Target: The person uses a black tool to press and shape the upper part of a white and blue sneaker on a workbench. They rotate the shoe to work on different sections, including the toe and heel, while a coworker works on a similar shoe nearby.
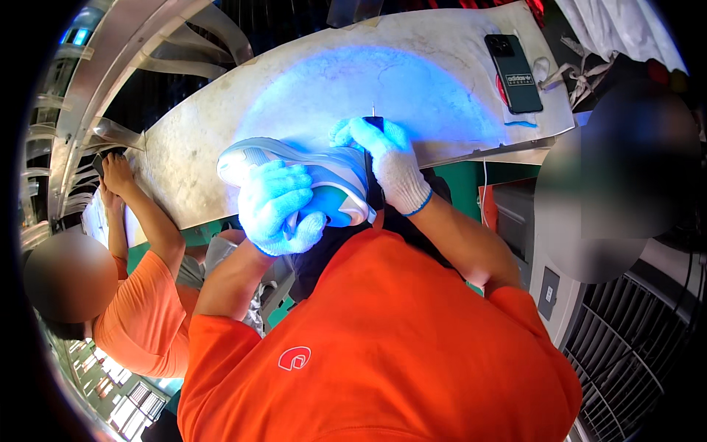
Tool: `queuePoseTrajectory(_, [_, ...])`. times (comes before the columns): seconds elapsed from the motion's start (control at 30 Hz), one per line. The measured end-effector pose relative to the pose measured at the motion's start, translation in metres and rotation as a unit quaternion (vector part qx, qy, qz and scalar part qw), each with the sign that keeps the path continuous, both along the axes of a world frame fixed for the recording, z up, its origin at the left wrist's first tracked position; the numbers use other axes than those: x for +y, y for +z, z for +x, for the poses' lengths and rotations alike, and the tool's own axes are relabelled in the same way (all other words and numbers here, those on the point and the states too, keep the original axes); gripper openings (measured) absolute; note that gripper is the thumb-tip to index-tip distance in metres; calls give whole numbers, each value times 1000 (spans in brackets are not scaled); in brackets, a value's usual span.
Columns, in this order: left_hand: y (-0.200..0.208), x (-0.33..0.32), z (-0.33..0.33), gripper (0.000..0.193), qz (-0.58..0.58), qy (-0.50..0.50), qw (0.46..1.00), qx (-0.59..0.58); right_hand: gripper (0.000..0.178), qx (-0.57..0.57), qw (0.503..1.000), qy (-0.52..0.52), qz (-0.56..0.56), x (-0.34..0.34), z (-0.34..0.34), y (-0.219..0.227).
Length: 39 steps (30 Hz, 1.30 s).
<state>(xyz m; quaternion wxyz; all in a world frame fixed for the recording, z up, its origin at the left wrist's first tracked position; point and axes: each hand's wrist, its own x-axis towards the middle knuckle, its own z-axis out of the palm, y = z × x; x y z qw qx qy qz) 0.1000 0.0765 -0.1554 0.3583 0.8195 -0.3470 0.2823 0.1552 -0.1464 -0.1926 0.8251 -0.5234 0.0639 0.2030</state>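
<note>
Both my hands wear white knitted gloves, lit blue. My left hand [278, 210] is wrapped around a light blue and white sneaker [335, 173], which lies on its side at the table's near edge, toe to the left. Beside the sneaker's right end, my right hand [387, 158] grips a slim black tool [374, 122] with a thin metal tip pointing away from me. Much of the tool is hidden by the glove, so its exact kind cannot be made out.
Blue light makes a wide patch on the worn white table [195, 125]. A dark phone [513, 74] lies at the far right, near a white cord [582, 77]. To the left, a co-worker in an orange shirt [143, 317] works at the table; another person is at right.
</note>
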Motion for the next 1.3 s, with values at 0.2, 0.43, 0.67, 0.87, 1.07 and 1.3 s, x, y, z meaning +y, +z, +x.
queuePoseTrajectory(0.2, [-7, 0, -2, 26, 0, -15, 1000, 27, 30, -140, 948, 201, -201, -10, 24, 11])
queuePoseTrajectory(0.43, [0, -12, 23, 35, -62, -20, 998, 5, 30, -170, 950, 238, -106, -2, 38, 12])
queuePoseTrajectory(0.67, [-3, -5, 22, 32, -58, -21, 998, 18, 36, -85, 951, 291, -59, 4, 47, 2])
queuePoseTrajectory(0.87, [-7, -7, 22, 35, -75, -19, 997, -8, 40, -155, 911, 369, -98, 5, 52, 13])
queuePoseTrajectory(1.07, [-8, -8, 11, 35, -69, 16, 996, -61, 37, -78, 916, 370, -132, 22, 53, 13])
queuePoseTrajectory(1.3, [-29, -11, -13, 34, -112, 13, 985, -131, 39, -185, 880, 337, -278, 38, 34, 39])
